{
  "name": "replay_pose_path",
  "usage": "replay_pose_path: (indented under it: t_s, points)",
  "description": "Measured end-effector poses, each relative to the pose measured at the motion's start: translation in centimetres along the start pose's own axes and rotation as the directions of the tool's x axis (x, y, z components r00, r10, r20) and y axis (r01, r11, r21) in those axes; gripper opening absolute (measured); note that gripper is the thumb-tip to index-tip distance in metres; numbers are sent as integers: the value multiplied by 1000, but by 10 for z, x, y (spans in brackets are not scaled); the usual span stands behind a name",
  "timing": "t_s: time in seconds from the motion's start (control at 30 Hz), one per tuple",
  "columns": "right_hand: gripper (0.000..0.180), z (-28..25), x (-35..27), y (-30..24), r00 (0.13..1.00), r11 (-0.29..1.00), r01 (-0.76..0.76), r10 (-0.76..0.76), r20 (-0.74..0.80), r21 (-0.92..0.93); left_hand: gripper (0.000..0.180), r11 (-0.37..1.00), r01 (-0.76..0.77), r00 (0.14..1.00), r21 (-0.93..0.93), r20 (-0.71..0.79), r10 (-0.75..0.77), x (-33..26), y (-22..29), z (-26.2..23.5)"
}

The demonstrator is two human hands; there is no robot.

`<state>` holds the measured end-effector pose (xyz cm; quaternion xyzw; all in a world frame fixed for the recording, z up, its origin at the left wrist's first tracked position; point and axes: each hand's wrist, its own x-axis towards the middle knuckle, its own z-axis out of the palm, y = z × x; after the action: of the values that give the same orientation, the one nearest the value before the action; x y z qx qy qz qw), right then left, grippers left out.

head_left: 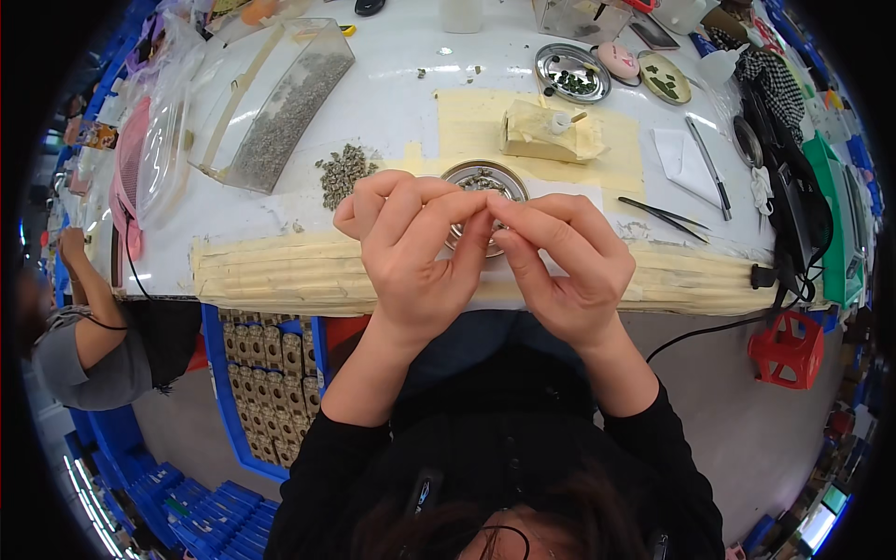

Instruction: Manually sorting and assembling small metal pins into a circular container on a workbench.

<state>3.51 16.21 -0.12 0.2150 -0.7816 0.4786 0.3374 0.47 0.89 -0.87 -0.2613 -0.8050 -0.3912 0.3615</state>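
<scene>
My left hand (pixel 420 247) and my right hand (pixel 569 261) meet fingertip to fingertip above a round metal dish (pixel 455 174) with small pale pieces in it. Thumb and forefinger of each are pinched together; whatever they hold is too small to make out. Just left of the dish lies a loose pile of small grey-green parts (pixel 343 175). Beyond my right hand sits a block wrapped in yellow tape (pixel 532 135), with a small white bottle-like piece (pixel 561 122) on it. A pair of dark tweezers (pixel 665 217) lies to the right.
A clear bin (pixel 322 89) of small grey parts lies tilted at the left. Two round dishes (pixel 591 93) (pixel 686 86) stand at the back right. A pen-like tool (pixel 707 159) rests on white paper. Below the table are a blue crate (pixel 217 373) and red stool (pixel 787 350). Another person (pixel 89 359) sits left.
</scene>
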Motion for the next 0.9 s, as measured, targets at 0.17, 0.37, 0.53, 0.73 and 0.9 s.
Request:
replay_pose_path:
  t_s: [0.17,0.37,0.53,0.73,0.9]
  points:
    - [27,1,0,-1,998,996,-65,64,-28,-53,20,1000,5,999,-20,-35,-6,1,1,-1]
    - [17,-10,1,-3,807,620,-583,517,285,525,21,997,-65,996,-29,-56,64,2,3,-4]
    - [16,-13,4,-2,800,614,-590,535,272,525,20,999,-41,999,-23,-16,41,4,9,-9]
    - [18,-12,4,-3,832,688,-551,494,253,472,20,998,-42,998,-42,-41,41,3,6,-6]
    - [19,-11,3,-2,862,722,-501,465,200,477,20,999,-49,997,-23,-52,48,2,4,-5]
